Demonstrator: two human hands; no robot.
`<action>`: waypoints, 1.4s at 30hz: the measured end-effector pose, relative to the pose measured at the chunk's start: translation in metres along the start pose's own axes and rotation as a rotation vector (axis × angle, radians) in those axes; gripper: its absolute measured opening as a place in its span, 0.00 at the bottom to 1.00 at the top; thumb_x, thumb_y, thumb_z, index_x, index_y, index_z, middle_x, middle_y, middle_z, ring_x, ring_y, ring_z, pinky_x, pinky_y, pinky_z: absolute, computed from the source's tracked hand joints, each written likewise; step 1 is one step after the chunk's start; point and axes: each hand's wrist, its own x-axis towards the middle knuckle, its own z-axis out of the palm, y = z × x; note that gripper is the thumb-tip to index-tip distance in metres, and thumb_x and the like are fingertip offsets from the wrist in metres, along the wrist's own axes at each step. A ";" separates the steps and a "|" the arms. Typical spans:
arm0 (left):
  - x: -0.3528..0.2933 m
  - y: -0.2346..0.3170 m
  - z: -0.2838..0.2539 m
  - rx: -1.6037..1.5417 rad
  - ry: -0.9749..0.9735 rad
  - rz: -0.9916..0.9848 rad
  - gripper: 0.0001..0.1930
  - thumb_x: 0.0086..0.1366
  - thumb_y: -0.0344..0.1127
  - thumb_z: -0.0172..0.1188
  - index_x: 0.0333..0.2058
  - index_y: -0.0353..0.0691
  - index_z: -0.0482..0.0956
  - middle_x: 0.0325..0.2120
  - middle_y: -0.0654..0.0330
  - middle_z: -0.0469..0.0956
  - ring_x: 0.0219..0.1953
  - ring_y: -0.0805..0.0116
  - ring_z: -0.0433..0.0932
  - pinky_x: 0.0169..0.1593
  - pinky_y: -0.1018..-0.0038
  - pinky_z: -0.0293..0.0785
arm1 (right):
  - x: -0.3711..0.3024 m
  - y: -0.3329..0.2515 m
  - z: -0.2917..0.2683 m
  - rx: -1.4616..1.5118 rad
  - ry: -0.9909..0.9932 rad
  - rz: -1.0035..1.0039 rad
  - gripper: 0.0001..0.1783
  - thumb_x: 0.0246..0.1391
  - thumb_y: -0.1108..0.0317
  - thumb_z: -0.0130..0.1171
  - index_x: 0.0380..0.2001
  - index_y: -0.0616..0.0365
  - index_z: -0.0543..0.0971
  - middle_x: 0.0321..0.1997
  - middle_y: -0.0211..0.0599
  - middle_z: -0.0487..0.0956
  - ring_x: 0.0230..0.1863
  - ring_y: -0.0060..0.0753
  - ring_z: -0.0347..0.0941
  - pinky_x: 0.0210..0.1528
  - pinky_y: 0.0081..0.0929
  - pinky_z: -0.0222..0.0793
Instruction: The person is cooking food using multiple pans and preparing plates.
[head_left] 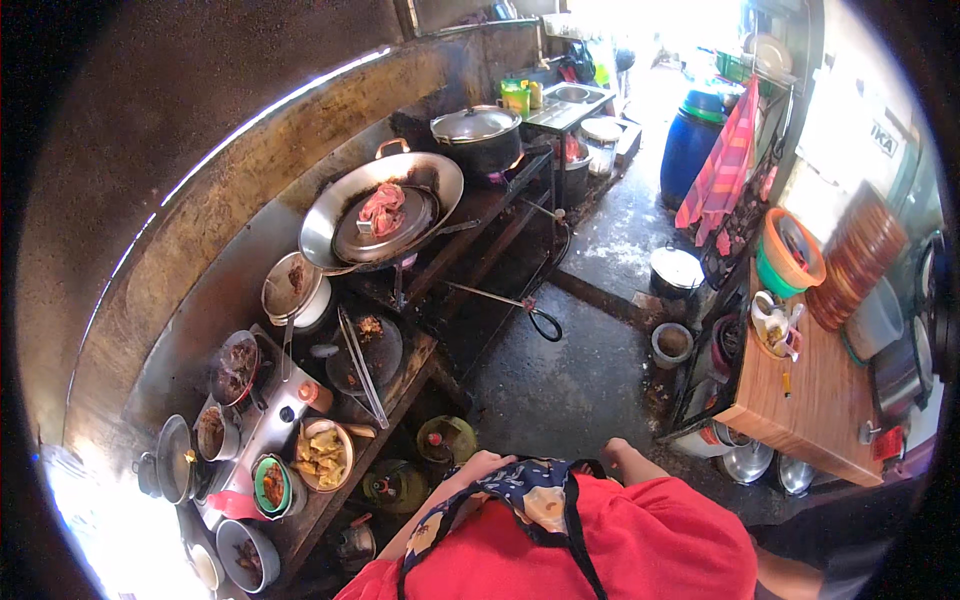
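A head-worn fisheye looks down over the close red shirt (660,535) and ahead along the floor (560,395)

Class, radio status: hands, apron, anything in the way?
Left hand at apron, grip unclear. Right hand nearby, grip unclear. Apron over red shirt. Nothing else seen between hands.

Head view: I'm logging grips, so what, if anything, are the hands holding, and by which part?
Cannot be told: the left hand is at the apron, the right hand near it, and both hands' fingers are largely hidden.
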 end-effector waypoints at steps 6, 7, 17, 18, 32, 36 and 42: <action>-0.003 0.004 -0.005 0.060 -0.020 -0.002 0.27 0.55 0.57 0.52 0.21 0.31 0.77 0.15 0.55 0.75 0.20 0.71 0.74 0.29 0.74 0.68 | -0.008 -0.016 -0.009 0.169 -0.097 0.114 0.18 0.48 0.53 0.48 0.26 0.56 0.77 0.18 0.37 0.75 0.18 0.32 0.72 0.22 0.29 0.68; -0.002 0.002 -0.005 0.060 -0.019 0.000 0.27 0.55 0.57 0.52 0.21 0.31 0.77 0.15 0.55 0.75 0.20 0.71 0.74 0.29 0.74 0.68 | -0.010 -0.016 -0.007 0.215 -0.069 0.125 0.17 0.48 0.54 0.49 0.26 0.56 0.78 0.19 0.38 0.75 0.18 0.32 0.72 0.22 0.29 0.68; 0.015 -0.041 -0.001 0.424 0.030 0.505 0.14 0.62 0.45 0.47 0.36 0.45 0.77 0.14 0.56 0.71 0.18 0.62 0.72 0.25 0.71 0.68 | 0.024 -0.010 -0.004 -0.060 -0.212 0.012 0.12 0.46 0.64 0.49 0.31 0.56 0.77 0.20 0.37 0.77 0.19 0.33 0.74 0.20 0.33 0.70; 0.017 -0.045 -0.001 0.481 0.000 0.486 0.12 0.62 0.43 0.45 0.39 0.49 0.76 0.15 0.56 0.71 0.18 0.62 0.72 0.25 0.71 0.68 | 0.020 -0.012 -0.005 0.001 -0.145 0.034 0.11 0.45 0.65 0.49 0.31 0.56 0.77 0.21 0.37 0.77 0.20 0.33 0.74 0.21 0.33 0.70; 0.009 -0.011 -0.004 0.059 0.003 0.012 0.30 0.54 0.59 0.51 0.20 0.31 0.77 0.13 0.56 0.74 0.19 0.69 0.74 0.28 0.73 0.68 | -0.007 -0.017 -0.012 0.196 -0.021 0.093 0.10 0.39 0.70 0.48 0.24 0.60 0.77 0.21 0.39 0.77 0.20 0.31 0.73 0.22 0.30 0.69; 0.011 -0.022 -0.004 0.051 -0.019 -0.021 0.30 0.54 0.60 0.51 0.21 0.31 0.77 0.14 0.55 0.74 0.20 0.70 0.74 0.29 0.73 0.68 | 0.001 -0.018 -0.008 -0.144 -0.014 -0.037 0.09 0.39 0.70 0.48 0.22 0.58 0.77 0.19 0.38 0.76 0.19 0.31 0.72 0.22 0.30 0.68; 0.005 -0.007 -0.007 0.049 -0.015 -0.037 0.29 0.55 0.59 0.51 0.21 0.32 0.78 0.14 0.56 0.74 0.20 0.72 0.73 0.28 0.74 0.68 | 0.003 -0.015 -0.007 0.086 -0.039 0.058 0.09 0.42 0.70 0.47 0.22 0.59 0.77 0.17 0.38 0.74 0.16 0.31 0.71 0.19 0.30 0.67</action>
